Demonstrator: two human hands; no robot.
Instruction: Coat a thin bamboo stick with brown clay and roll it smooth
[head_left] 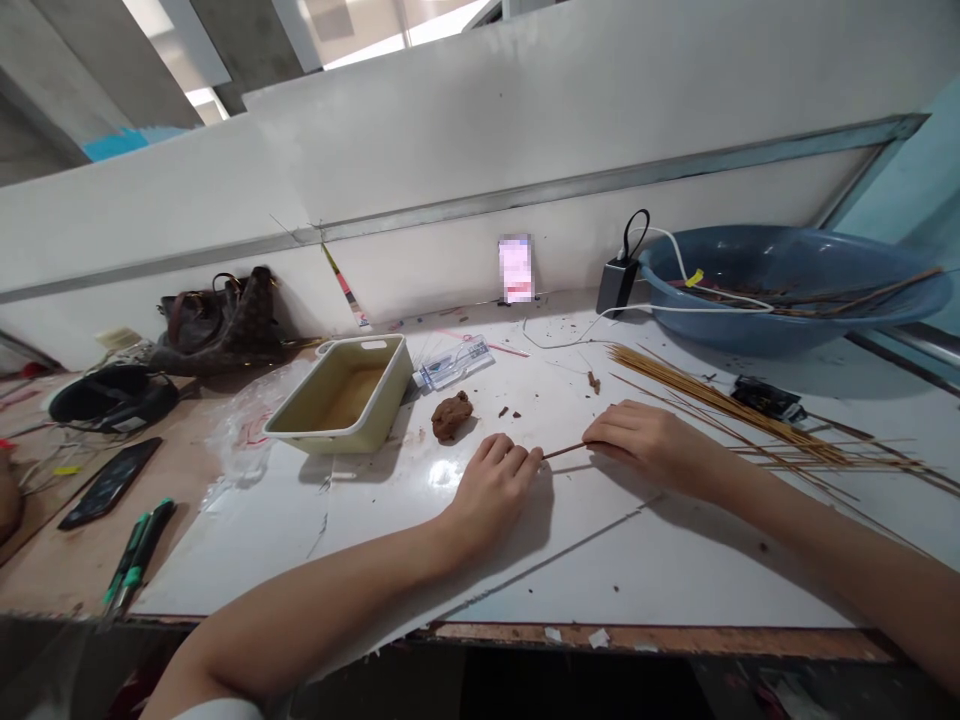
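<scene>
A thin brown stick spans the gap between my two hands, just above the white tabletop. My left hand is closed, its curled fingers around the stick's left end. The fingers of my right hand are pressed together over the other end, hiding it. Beyond my left hand lies a lump of brown clay-like material, with small crumbs beside it. To the right of my right hand, a loose bundle of thin yellow-brown sticks is spread across the table.
A pale green plastic tub and a clear packet stand left of centre. At the back right are a large blue basin holding sticks, a black power bank and a white cable. Phone, pliers-like green-handled tools and handbag lie left.
</scene>
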